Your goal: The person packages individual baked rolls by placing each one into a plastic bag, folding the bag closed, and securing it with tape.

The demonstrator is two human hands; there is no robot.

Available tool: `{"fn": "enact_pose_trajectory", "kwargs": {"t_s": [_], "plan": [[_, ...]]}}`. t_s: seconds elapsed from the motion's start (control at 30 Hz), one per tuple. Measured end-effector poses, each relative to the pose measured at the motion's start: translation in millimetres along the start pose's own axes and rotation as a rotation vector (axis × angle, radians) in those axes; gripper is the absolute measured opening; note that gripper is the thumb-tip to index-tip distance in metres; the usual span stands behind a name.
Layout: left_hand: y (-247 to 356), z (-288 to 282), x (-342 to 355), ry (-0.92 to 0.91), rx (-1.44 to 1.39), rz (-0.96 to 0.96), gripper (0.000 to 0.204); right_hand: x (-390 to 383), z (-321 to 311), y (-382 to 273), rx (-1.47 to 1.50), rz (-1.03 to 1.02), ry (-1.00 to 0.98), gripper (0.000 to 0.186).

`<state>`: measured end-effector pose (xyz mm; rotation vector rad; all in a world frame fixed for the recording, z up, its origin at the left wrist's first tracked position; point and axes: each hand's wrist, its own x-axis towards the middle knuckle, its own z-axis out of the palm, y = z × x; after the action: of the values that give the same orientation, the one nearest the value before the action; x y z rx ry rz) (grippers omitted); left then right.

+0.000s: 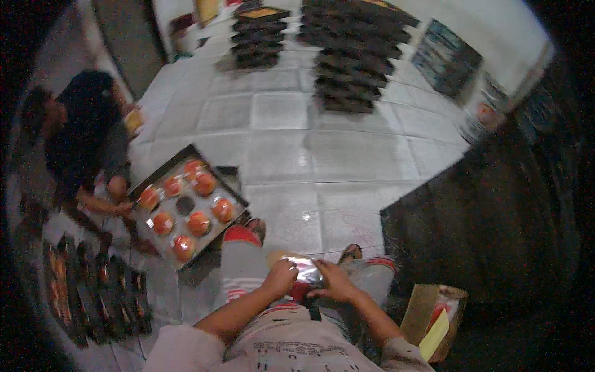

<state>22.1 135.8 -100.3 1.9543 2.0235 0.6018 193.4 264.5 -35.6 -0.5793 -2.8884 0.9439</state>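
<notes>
A small shiny clear-wrapped packet (304,273) with red inside sits at my lap, between my legs, in both hands. My left hand (280,277) is closed on its left side with fingers curled. My right hand (331,282) grips its right side. A dark square tray (155,235) lies ahead to my left, holding several round orange-red items (199,222) in clear wrappers. Near my right leg stands an open cardboard box (412,319) with a yellow sheet (434,335) in it.
A co-worker (80,130) crouches at the left, one hand at the tray. Several dark trays (93,291) lie near them. Stacks of dark trays (350,74) stand on the tiled floor (279,155) at the back. A large dark surface (477,217) fills the right side.
</notes>
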Motion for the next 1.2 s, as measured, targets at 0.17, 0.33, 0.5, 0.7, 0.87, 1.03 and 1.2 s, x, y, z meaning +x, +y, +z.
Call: {"fn": "enact_pose_trajectory", "kwargs": {"t_s": [0.17,0.33,0.5,0.7,0.87,1.03,1.2], "plan": [[66,-107,22,0.188,-0.555,-0.171,0.038,-4,-38,-16,0.339,0.14,-0.073,0.03],[66,-164,34,0.042,-0.677,-0.391,0.024,2,-89,-37,0.685,0.158,0.087,0.018],[62,-140,15,-0.113,-0.683,-0.63,0.017,10,-48,-7,0.667,0.102,0.081,0.025],[26,-114,29,-0.098,-0.637,-0.78,0.013,66,-57,-2,0.879,0.166,-0.096,0.026],[-65,-135,38,0.253,-0.337,-0.663,0.012,111,-27,96,0.388,0.516,-0.395,0.028],[-122,-110,11,0.215,-0.145,-0.517,0.018,230,18,111,0.279,0.49,-0.089,0.032],[-122,-109,14,0.068,-0.128,-0.431,0.028,372,108,46,0.421,0.14,-0.154,0.029]]}}
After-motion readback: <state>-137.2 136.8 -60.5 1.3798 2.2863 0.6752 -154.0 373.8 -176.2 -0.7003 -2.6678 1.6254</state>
